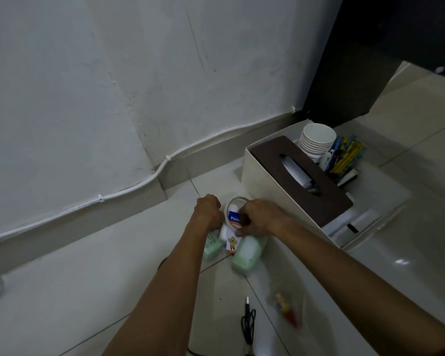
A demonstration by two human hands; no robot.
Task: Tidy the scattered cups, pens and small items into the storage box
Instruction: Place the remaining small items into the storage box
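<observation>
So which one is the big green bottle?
Find the cream storage box with the brown lid. On the floor tiles beside its near corner, under the right hand, lies the pale green bottle. It's larger than the small green one further left.

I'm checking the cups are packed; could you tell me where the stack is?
The stack of white cups stands in the storage box's far compartment, beside the pens.

The pale tiled floor (88,286) carries a cream storage box (272,186) near the wall, just beside a cluster of small things: a green bottle (247,255) lying on its side, a smaller green item (211,246), a small card (232,244) between them and a tape roll (235,211). Nearer the person lie a black cable (248,322) and a blurred red and yellow item (287,310).
</observation>
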